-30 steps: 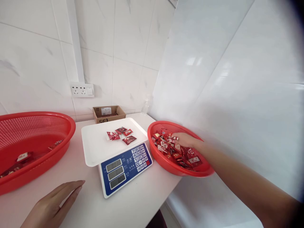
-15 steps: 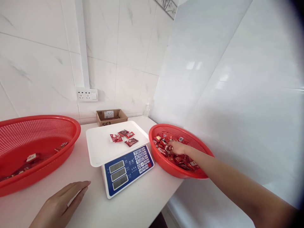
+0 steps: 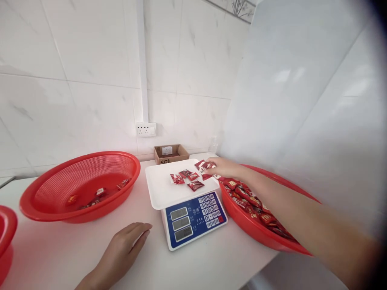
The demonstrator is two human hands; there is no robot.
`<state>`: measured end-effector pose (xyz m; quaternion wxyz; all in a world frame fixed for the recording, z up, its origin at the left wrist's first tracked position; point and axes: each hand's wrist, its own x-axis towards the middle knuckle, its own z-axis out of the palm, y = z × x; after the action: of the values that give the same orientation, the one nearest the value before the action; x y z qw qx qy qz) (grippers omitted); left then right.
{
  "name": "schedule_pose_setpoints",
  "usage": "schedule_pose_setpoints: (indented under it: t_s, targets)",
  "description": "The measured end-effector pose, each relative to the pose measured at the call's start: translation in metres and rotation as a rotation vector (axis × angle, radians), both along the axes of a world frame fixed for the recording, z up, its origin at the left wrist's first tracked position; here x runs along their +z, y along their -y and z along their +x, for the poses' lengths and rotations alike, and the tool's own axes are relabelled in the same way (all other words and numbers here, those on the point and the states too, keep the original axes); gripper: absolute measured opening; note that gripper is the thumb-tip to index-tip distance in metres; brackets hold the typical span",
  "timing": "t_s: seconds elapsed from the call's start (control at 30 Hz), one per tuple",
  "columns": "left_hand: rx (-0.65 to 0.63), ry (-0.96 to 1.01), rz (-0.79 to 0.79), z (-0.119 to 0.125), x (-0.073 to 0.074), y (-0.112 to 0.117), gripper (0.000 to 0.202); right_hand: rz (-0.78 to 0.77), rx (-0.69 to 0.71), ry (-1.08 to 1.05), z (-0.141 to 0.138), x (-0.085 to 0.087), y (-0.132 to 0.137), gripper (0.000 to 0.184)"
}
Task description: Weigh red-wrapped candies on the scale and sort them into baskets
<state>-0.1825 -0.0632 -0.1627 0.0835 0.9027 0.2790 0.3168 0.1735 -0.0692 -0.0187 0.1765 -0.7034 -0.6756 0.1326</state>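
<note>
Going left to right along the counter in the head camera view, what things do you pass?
Large red mesh plastic basket → left hand flat on the counter → white-trayed blue digital scale → right hand holding red candy wrappers → red basket full of wrapped candies.

Both forearms are bare, with no sleeve reaching into view. The left hand (image 3: 121,253) and the right hand (image 3: 225,166) are bare too, wearing no glove, ring, watch or bracelet.
</note>
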Motion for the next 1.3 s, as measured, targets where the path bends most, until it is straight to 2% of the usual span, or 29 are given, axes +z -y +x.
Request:
schedule_pose_setpoints:
  t_s: [0.1, 0.17, 0.23, 0.33, 0.43, 0.53, 0.63, 0.7, 0.8, 0.87, 1.17, 1.3]
  targets:
    - [0.008, -0.015, -0.028, -0.001, 0.002, 0.003, 0.023, -0.120, 0.132, 0.050, -0.036, -0.009, -0.016, 0.025]
    - [0.010, -0.021, -0.050, -0.002, 0.003, 0.004, 0.023, -0.172, 0.133, 0.098, -0.050, -0.013, -0.021, 0.025]
    - [0.007, -0.026, -0.074, -0.002, 0.003, 0.004, 0.023, -0.127, 0.092, 0.124, -0.056, -0.013, -0.024, 0.027]
    - [0.000, -0.029, -0.096, -0.002, 0.002, 0.004, 0.023, 0.029, 0.011, 0.100, -0.054, -0.009, -0.028, 0.034]
    - [-0.006, -0.027, -0.103, -0.001, 0.002, 0.004, 0.023, 0.080, -0.039, 0.042, -0.053, -0.005, -0.030, 0.051]
    - [-0.007, -0.020, -0.106, 0.000, 0.002, 0.004, 0.024, 0.020, -0.035, 0.018, -0.056, -0.006, -0.033, 0.061]
    - [-0.003, -0.025, -0.115, 0.000, 0.002, 0.004, 0.024, -0.009, -0.026, -0.011, -0.056, -0.010, -0.035, 0.064]
    - [-0.001, -0.030, -0.120, -0.001, 0.002, 0.004, 0.024, -0.041, -0.011, -0.111, -0.053, -0.013, -0.036, 0.064]
    - [-0.007, -0.028, -0.117, -0.002, 0.001, 0.003, 0.024, -0.180, 0.016, -0.356, -0.044, -0.017, -0.038, 0.069]
    - [-0.014, -0.029, -0.118, -0.001, 0.001, 0.003, 0.024, -0.248, 0.002, -0.438, -0.038, -0.018, -0.039, 0.074]
    - [0.001, -0.016, -0.098, -0.001, 0.001, 0.001, 0.024, -0.293, -0.009, -0.541, -0.031, -0.018, -0.039, 0.077]
    - [0.004, -0.020, -0.105, -0.001, 0.002, 0.002, 0.023, -0.312, 0.030, -0.494, -0.028, -0.021, -0.038, 0.079]
